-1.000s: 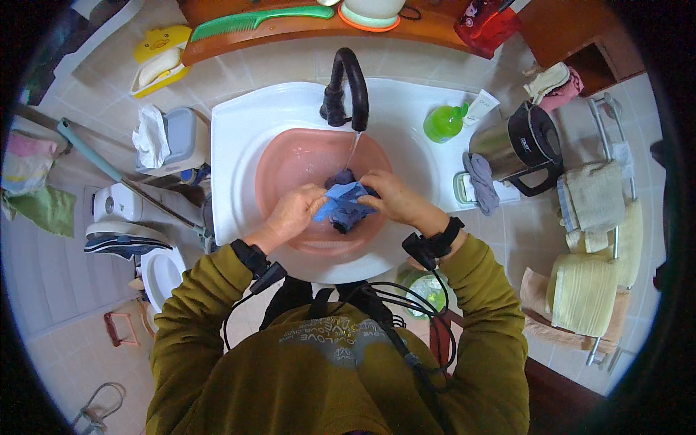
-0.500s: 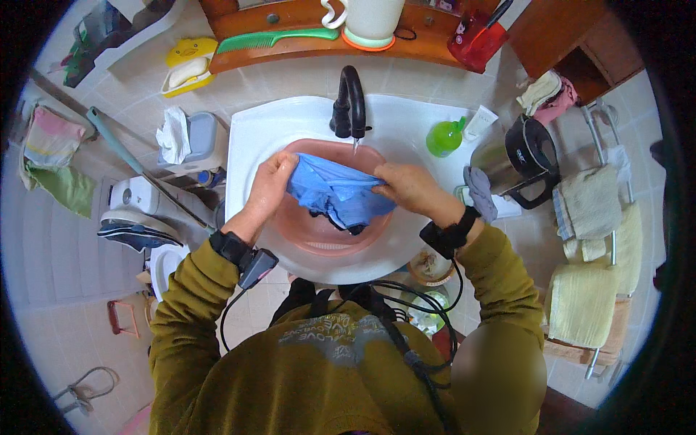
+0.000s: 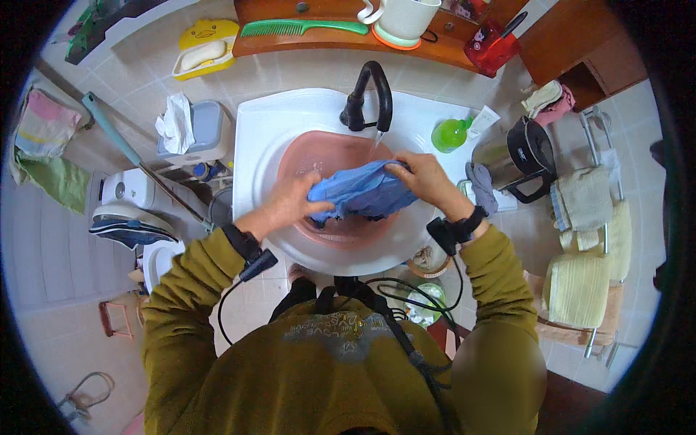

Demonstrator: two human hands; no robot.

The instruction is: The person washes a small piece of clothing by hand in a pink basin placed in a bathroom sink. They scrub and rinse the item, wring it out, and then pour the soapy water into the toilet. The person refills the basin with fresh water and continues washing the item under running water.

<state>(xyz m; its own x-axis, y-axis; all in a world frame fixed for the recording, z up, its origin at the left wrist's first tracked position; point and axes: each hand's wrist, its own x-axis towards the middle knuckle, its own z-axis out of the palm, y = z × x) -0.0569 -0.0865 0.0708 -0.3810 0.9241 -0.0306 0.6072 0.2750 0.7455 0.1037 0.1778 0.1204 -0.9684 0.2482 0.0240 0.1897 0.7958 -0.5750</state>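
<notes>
A wet-looking blue cloth [image 3: 362,190] with a dark edge along its underside is stretched between my hands above a pink basin [image 3: 297,156]. My left hand [image 3: 291,199] grips its left end, the fingers partly covered by the fabric. At the upper right edge, my right hand [image 3: 426,177] pinches the cloth between thumb and fingers. The basin stands in the white sink [image 3: 254,119], and a thin stream of water runs into it from the black faucet [image 3: 373,90].
Right of the faucet stand a green bottle [image 3: 451,135], a white tube [image 3: 483,120] and a steel kettle [image 3: 500,156]. A wooden shelf [image 3: 341,40] holds a green comb [image 3: 304,27] and a white mug [image 3: 406,20]. Left of the sink is a grey-lidded bin [image 3: 206,130].
My left hand has moved down and toward the right hand, and my right hand has risen slightly to the right. The cloth is more bunched and tilted, and the view has shifted a little.
</notes>
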